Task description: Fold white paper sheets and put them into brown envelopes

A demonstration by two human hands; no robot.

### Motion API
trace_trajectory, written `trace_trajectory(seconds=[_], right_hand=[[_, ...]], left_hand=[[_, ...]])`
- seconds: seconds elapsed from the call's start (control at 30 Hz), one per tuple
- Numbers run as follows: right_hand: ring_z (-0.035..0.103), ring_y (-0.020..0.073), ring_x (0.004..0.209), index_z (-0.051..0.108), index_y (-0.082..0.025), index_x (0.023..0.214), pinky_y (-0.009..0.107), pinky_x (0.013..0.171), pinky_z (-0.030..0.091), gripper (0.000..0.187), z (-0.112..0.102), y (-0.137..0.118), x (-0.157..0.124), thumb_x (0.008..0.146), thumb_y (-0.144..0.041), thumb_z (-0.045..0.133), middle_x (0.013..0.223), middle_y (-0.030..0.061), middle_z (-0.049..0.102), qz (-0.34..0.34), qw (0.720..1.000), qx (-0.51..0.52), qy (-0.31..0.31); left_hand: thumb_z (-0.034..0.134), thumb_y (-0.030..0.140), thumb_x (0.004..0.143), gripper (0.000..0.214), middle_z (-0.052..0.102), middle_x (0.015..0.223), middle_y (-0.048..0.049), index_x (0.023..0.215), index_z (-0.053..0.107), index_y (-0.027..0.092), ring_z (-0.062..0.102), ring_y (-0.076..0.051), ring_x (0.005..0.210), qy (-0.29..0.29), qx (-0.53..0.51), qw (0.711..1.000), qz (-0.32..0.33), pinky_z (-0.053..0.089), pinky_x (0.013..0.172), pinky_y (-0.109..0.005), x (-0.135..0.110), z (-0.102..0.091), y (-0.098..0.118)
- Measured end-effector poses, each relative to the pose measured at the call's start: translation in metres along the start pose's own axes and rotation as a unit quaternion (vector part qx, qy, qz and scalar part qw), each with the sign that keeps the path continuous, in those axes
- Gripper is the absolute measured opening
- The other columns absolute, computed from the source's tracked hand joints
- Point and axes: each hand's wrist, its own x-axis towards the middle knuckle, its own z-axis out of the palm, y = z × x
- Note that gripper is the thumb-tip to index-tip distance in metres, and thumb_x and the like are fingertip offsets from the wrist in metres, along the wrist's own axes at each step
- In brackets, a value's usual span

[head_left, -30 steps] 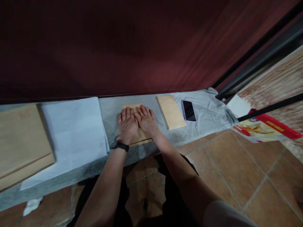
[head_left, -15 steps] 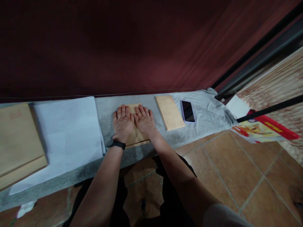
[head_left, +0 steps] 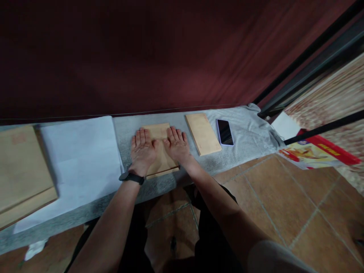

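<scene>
A small tan envelope stack lies on the grey cloth-covered ledge in front of me. My left hand rests flat on its left side, fingers stretched out, a black band on the wrist. My right hand lies flat on its right side, fingers spread. A strip of the envelope shows between the two hands.
A second tan envelope stack and a dark phone lie to the right. White paper sheets and a large brown envelope pile sit to the left. A dark red curtain hangs behind; tiled floor and a colourful printed sheet are at right.
Both hands have slid apart across the envelope stack, the left moving leftward and the right slightly rightward, uncovering its middle.
</scene>
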Motion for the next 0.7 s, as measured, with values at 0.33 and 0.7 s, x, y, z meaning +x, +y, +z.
trace_trajectory(seconds=[0.33,0.7], right_hand=[[0.029,0.0289,0.155,0.033,-0.019,0.161,0.052,0.128,0.016,0.058,-0.005,0.013,-0.005,0.107,-0.041,0.027,0.169,0.0053,0.028,0.001,1.000,-0.002,-0.002],[0.030,0.0278,0.154,0.039,-0.019,0.158,0.049,0.127,0.022,0.054,-0.018,0.030,-0.001,0.106,-0.035,0.037,0.168,0.0084,0.030,-0.001,0.999,0.031,-0.018]], left_hand=[[0.026,0.038,0.100,0.069,0.027,0.167,-0.0228,0.157,0.031,-0.002,0.022,-0.032,0.157,-0.028,0.018,0.999,-0.009,0.017,0.128,-0.052,-0.004,-0.008,-0.008],[0.025,0.033,0.101,0.064,0.028,0.168,-0.0166,0.159,0.033,0.006,0.019,-0.031,0.158,-0.002,0.019,1.000,0.021,0.019,0.128,-0.053,-0.011,-0.019,-0.014]])
